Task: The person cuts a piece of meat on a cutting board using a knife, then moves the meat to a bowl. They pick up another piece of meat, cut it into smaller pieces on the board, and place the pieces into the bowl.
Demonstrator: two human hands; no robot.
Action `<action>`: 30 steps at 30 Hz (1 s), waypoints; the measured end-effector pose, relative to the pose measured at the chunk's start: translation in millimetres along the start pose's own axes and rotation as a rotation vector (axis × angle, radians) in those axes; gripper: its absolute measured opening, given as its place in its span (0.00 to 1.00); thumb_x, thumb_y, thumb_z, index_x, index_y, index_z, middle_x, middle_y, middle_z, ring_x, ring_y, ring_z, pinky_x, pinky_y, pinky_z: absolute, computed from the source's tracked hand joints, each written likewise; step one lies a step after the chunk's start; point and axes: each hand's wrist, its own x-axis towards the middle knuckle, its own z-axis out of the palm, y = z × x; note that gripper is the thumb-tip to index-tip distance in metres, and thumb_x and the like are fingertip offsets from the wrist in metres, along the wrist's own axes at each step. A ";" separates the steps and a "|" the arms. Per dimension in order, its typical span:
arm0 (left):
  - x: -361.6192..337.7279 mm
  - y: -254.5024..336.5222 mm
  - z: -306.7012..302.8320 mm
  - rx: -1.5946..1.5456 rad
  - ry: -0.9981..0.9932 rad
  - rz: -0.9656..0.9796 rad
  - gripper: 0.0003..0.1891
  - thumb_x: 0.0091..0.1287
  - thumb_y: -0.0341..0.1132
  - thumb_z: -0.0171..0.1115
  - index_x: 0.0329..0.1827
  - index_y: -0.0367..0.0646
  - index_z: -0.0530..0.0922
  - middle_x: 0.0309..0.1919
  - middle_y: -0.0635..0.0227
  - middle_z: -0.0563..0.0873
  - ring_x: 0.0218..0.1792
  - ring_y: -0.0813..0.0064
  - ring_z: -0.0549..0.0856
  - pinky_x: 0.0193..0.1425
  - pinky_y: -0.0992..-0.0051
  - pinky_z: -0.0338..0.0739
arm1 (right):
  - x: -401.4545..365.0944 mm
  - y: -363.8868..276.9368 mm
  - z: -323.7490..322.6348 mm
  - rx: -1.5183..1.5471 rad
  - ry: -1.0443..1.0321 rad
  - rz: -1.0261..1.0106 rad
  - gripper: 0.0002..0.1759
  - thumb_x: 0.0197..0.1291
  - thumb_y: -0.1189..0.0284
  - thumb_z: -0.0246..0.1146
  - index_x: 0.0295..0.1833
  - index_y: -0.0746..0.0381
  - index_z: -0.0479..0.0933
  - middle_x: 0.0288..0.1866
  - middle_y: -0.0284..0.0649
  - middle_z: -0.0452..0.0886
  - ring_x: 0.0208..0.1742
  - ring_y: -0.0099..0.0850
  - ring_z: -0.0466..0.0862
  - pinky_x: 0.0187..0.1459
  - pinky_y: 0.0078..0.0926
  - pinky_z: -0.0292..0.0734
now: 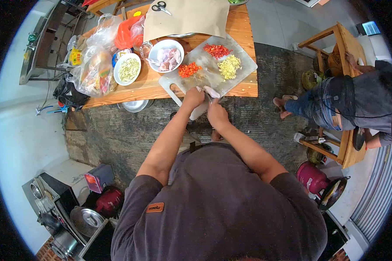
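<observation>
At the near edge of the white cutting board [196, 56], my left hand [194, 98] is closed on a piece of raw chicken [211, 92]; its fingertips are partly hidden. My right hand [217, 115] is wrapped around the handle of a knife, and a small part of the knife blade [208, 98] shows beside the chicken. Farther up the board lie chopped orange-red chili [189, 69], sliced red chili [217, 51] and chopped pale yellow pieces [229, 67]. Left of the board stands a white bowl of raw chicken pieces [167, 59].
A bowl of sliced green vegetables [129, 70] and plastic bags [96, 71] occupy the left of the wooden table [245, 30]. Scissors [161, 7] lie on brown paper [191, 19] at the back. To the right, another person [353, 98] stands at a wooden bench [350, 43].
</observation>
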 end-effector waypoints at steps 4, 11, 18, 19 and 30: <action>-7.8 22.6 -23.3 -0.267 -0.026 -0.312 0.23 0.72 0.43 0.50 0.41 0.28 0.84 0.40 0.36 0.87 0.48 0.39 0.86 0.58 0.50 0.79 | -5.6 4.2 6.0 -0.049 -0.002 0.006 0.19 0.77 0.63 0.47 0.54 0.72 0.66 0.37 0.65 0.85 0.41 0.64 0.86 0.46 0.60 0.80; -29.9 24.9 -46.0 -0.466 -0.122 -0.460 0.27 0.71 0.48 0.52 0.41 0.24 0.83 0.41 0.32 0.86 0.49 0.39 0.86 0.57 0.52 0.79 | 6.5 -8.3 -17.1 -0.078 -0.084 0.032 0.20 0.77 0.64 0.47 0.58 0.73 0.66 0.44 0.65 0.85 0.48 0.60 0.86 0.49 0.57 0.81; -34.8 17.7 -21.0 -0.299 0.132 -0.282 0.26 0.70 0.47 0.54 0.44 0.24 0.82 0.43 0.32 0.85 0.50 0.37 0.85 0.58 0.50 0.78 | 9.5 -4.7 -22.5 -0.100 -0.073 0.026 0.21 0.77 0.65 0.46 0.61 0.73 0.65 0.45 0.64 0.85 0.47 0.59 0.87 0.49 0.55 0.81; -40.4 25.0 -27.1 -0.251 0.145 -0.257 0.26 0.69 0.47 0.55 0.45 0.25 0.82 0.43 0.32 0.85 0.50 0.37 0.85 0.58 0.50 0.79 | 11.1 -3.9 -21.4 -0.104 -0.063 0.022 0.21 0.76 0.65 0.46 0.61 0.73 0.65 0.45 0.63 0.85 0.47 0.58 0.87 0.49 0.55 0.81; -88.5 46.5 -72.3 -0.554 -0.008 -0.436 0.20 0.72 0.47 0.56 0.37 0.34 0.81 0.28 0.55 0.86 0.29 0.63 0.87 0.31 0.65 0.80 | 15.7 4.9 -10.8 -0.112 -0.029 -0.004 0.27 0.77 0.60 0.48 0.67 0.74 0.64 0.41 0.61 0.86 0.44 0.58 0.87 0.47 0.56 0.81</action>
